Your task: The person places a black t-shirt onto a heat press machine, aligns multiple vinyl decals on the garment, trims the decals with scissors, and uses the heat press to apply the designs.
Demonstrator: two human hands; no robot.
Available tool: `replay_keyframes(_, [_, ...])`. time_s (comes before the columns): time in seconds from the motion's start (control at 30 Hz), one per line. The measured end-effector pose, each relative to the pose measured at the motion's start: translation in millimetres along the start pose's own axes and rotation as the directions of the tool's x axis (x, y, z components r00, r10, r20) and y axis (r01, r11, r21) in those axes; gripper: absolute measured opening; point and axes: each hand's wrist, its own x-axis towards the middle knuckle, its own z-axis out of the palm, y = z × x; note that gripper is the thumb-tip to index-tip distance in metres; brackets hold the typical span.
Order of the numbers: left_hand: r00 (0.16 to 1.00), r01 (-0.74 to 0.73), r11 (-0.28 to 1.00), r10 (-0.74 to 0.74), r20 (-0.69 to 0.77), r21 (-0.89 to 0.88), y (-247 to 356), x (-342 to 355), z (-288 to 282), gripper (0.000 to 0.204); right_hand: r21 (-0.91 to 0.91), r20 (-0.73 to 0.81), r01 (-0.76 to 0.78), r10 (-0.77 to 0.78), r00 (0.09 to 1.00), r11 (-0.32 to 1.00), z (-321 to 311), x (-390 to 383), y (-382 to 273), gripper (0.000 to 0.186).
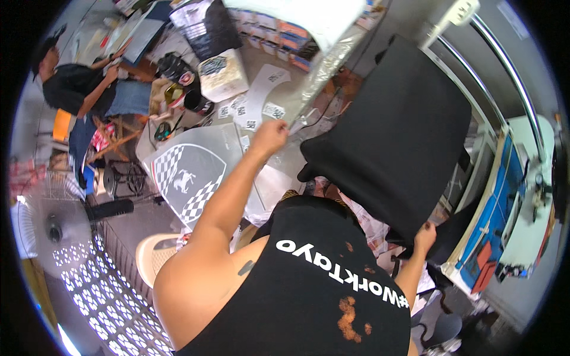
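Observation:
A large black cloth [398, 130] lies spread over a flat, board-like shape to the right of centre, its left edge bunched into folds. My right hand [424, 237] is closed at the near right corner of this cloth, fingers curled on its edge. Stretched forward, my left hand [273, 137] hovers above the worktable near the cloth's left side. Its fingers are pinched together; whatever they hold, if anything, is too small to make out. Below that forearm lies a grey sheet [178, 155] with a checkered shield and horse design.
Small printed cards [273, 110], a curved white paper piece [261, 89] and a white block-shaped container [222, 77] occupy the table. Metal rails [504, 59] rise at right beside a blue-topped frame [490, 219]. A fan [54, 228] stands left; another person [77, 89] works at far left.

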Motion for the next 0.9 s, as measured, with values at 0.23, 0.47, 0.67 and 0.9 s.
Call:
replay_keyframes(0.23, [0.91,0.306,0.633,-0.415,-0.022,0.711,-111.7,-6.7,-169.5,0.058,-0.024,-0.298,0.351,-0.342,0.891,0.936,-184.9,30.5,-82.3,0.02])
replay_keyframes(0.47, [0.948,0.176,0.851,-0.282,0.147,0.494,-121.5,-8.9,-250.6,0.023,-0.337,-0.64,0.105,-0.31,0.703,0.936,-396.1,129.9,-76.4,0.036])
replay_keyframes(0.67, [0.949,0.286,0.839,-0.316,-0.013,0.462,21.0,-14.7,-316.9,0.016,-0.488,-0.624,-0.05,-0.309,0.718,0.871,-470.0,216.5,-5.6,0.053])
replay_keyframes(0.9, [0.726,-0.209,0.49,0.657,-0.201,0.846,267.4,24.7,-191.6,0.007,-0.329,-0.498,-0.149,-0.037,0.866,0.933,-483.1,238.7,1.6,0.048])
